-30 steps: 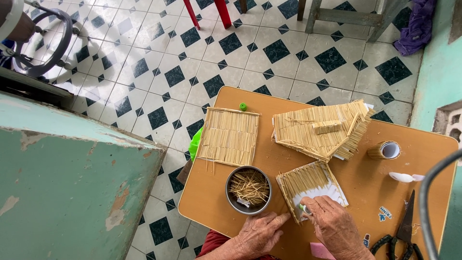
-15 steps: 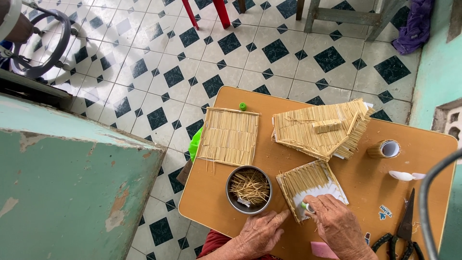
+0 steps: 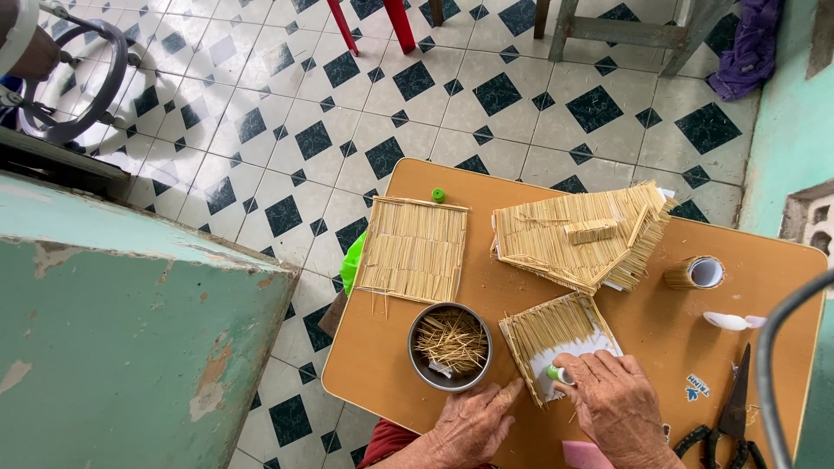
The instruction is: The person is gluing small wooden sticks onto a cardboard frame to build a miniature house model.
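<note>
At the near edge of the table [image 3: 764,260], our right hand [image 3: 617,404] pinches a small glue bottle [image 3: 559,374] against the white part of a half-covered stick panel [image 3: 558,341]. Our left hand [image 3: 473,424] lies flat and loose, holding nothing, just below the metal bowl [image 3: 450,346] of sticks.
</note>
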